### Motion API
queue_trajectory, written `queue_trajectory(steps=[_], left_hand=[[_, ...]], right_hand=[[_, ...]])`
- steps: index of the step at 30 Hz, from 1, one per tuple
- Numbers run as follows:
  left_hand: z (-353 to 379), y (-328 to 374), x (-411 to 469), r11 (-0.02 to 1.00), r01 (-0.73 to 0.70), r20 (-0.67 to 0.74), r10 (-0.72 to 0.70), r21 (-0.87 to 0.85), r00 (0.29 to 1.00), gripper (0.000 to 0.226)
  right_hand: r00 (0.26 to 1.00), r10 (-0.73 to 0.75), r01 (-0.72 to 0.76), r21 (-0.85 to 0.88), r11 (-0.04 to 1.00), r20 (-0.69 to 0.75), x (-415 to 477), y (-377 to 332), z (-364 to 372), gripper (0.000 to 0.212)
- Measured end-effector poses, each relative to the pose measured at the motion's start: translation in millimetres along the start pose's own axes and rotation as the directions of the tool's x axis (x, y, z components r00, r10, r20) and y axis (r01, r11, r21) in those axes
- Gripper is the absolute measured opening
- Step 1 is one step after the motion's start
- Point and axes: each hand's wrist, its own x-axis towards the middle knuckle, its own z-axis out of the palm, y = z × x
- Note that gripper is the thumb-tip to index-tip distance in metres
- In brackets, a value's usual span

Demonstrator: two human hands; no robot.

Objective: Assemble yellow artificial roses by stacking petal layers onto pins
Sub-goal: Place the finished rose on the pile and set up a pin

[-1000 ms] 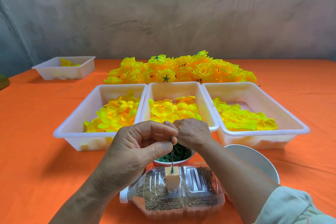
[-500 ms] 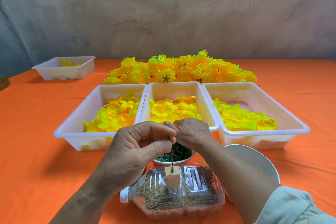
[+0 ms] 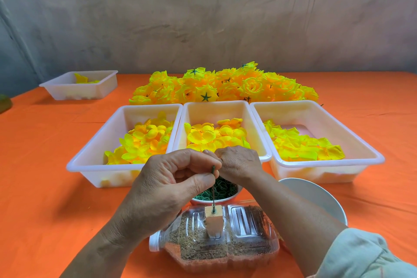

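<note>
A thin green pin (image 3: 212, 189) stands upright in a small wooden block (image 3: 214, 221) set into a sand-filled plastic bottle (image 3: 246, 246) lying on its side. My left hand (image 3: 171, 185) pinches the pin near its top between thumb and curled fingers. My right hand (image 3: 239, 165) is curled against the pin's top from the right; its fingertips are hidden. Three white trays hold yellow petal layers: left tray (image 3: 90, 165), middle tray (image 3: 255, 128), right tray (image 3: 365, 153). No petal is on the pin.
A bowl of green rings (image 3: 223, 189) sits behind the bottle, and an empty white bowl (image 3: 316, 198) is to the right. A heap of finished yellow roses (image 3: 225, 88) lies behind the trays. A small tray (image 3: 90, 95) stands far left on the orange cloth (image 3: 45, 176).
Both hands have stayed at the top of the pin, with only slight shifts of the fingers.
</note>
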Motion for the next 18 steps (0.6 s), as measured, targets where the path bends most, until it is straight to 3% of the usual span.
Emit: queue_trajectory(steps=[5, 12, 18], left_hand=[[-3, -4, 0, 0.996, 0.011, 0.057, -0.006, -0.087, 0.998, 0.022], [-5, -12, 2, 0.999, -0.032, 0.061, 0.033, -0.015, 0.998, 0.020], [-4, -12, 3, 0.993, 0.021, 0.061, -0.015, -0.115, 0.998, 0.019]], right_hand=[[1.000, -0.005, 0.005, 0.004, 1.000, -0.004, 1, -1, 1, 0.064], [1.000, -0.013, 0.013, 0.009, 1.000, -0.008, 1, 1, 2, 0.065], [1.000, 0.002, -0.002, 0.009, 1.000, 0.002, 0, 0, 1, 0.064]])
